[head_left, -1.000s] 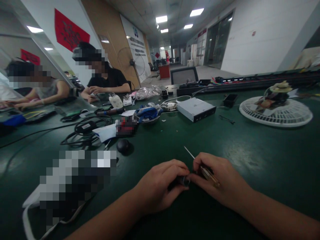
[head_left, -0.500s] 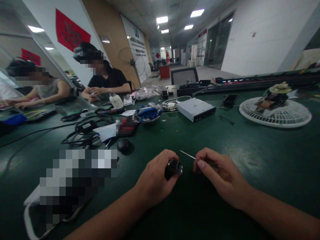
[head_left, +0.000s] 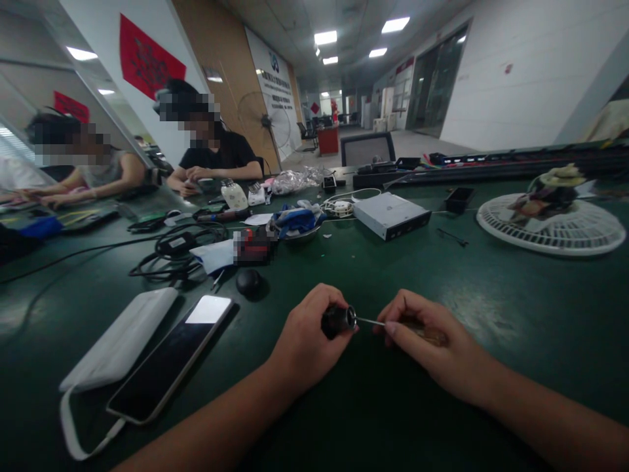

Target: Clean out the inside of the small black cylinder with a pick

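My left hand (head_left: 308, 337) is wrapped round a dark cylindrical object (head_left: 338, 320), whose open, metal-rimmed end faces right. In my right hand (head_left: 437, 341) is a screwdriver (head_left: 426, 333) with a brownish, see-through handle. Its thin metal shaft points left, and the tip is at the rim of the cylinder's opening; whether it reaches inside cannot be made out. Both hands are over the dark green table (head_left: 393, 419), a short gap apart.
A phone (head_left: 170, 360) cabled to a white power bank (head_left: 120, 337) lies left, near a black mouse (head_left: 248, 282). Farther back are a disc drive (head_left: 392, 215), a blue cloth (head_left: 295, 219) and cables. A white fan grille (head_left: 550, 226) sits right. Two people sit back left.
The screwdriver's tip has come down and left to the cylinder's opening. My left hand has turned the cylinder slightly towards it. The whole view has shifted a little.
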A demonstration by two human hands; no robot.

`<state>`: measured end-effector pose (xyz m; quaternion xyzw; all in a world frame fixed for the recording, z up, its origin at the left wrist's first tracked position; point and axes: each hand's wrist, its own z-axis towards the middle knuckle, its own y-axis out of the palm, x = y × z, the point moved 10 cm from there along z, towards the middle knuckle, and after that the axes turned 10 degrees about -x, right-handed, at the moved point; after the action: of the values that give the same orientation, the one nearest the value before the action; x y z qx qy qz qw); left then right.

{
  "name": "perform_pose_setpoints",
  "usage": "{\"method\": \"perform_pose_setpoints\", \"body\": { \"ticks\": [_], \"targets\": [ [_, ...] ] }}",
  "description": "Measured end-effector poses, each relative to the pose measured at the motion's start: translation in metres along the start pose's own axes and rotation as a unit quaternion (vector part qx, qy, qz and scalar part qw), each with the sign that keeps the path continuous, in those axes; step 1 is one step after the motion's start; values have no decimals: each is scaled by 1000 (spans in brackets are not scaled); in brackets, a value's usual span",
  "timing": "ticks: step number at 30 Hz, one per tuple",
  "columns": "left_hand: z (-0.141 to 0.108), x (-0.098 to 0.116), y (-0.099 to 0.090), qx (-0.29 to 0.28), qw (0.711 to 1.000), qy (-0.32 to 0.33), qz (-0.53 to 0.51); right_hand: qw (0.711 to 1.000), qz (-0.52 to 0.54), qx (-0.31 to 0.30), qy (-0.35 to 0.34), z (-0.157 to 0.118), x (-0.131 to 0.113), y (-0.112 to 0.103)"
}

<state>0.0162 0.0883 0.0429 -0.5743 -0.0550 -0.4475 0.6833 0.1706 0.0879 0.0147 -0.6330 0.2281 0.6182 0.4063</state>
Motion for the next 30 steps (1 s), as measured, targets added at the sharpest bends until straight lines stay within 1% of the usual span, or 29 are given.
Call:
{"method": "perform_pose_setpoints", "body": {
  "ticks": [2, 4, 5, 7, 9, 11, 13, 15, 17, 19, 22, 25, 27, 30],
  "targets": [
    [0, 0, 0, 2, 1000, 1, -3, 1000, 4, -23, -12, 0, -3, 4],
    [0, 3, 3, -12, 1000, 15, -8, 998, 33, -48, -22, 0, -5, 7],
    [0, 5, 5, -25, 999, 22, -10, 997, 48, -49, -21, 0, -4, 7],
    [0, 7, 9, -47, 998, 28, -12, 997, 63, -33, -15, 2, 0, 3],
    [0, 7, 10, -52, 998, 24, -11, 998, 58, -12, -4, 3, 5, 0],
    [0, 6, 9, -48, 999, 12, -12, 999, 38, 6, 18, 4, 10, -2],
    [0, 3, 6, -35, 999, -7, -12, 999, 7, 10, 39, 3, 13, -1],
    [0, 0, 4, -23, 999, -26, -11, 999, -27, -5, 42, 1, 10, 2],
    [0, 0, 4, -25, 999, -29, -11, 998, -44, -28, 27, -1, 5, 6],
    [0, 1, 6, -40, 999, -18, -15, 999, -34, -36, 17, -2, 2, 6],
    [0, 4, 9, -57, 998, -1, -19, 1000, -7, -13, 22, 0, 6, 1],
    [0, 2, 7, -46, 999, -8, -12, 999, -8, 9, 38, 1, 10, -3],
    [1, 1, 4, -34, 999, -18, -6, 999, -27, 0, 39, 2, 8, -1],
    [1, 2, 3, -26, 999, -18, 0, 998, -41, -33, 17, 1, 0, 6]
  ]
}}
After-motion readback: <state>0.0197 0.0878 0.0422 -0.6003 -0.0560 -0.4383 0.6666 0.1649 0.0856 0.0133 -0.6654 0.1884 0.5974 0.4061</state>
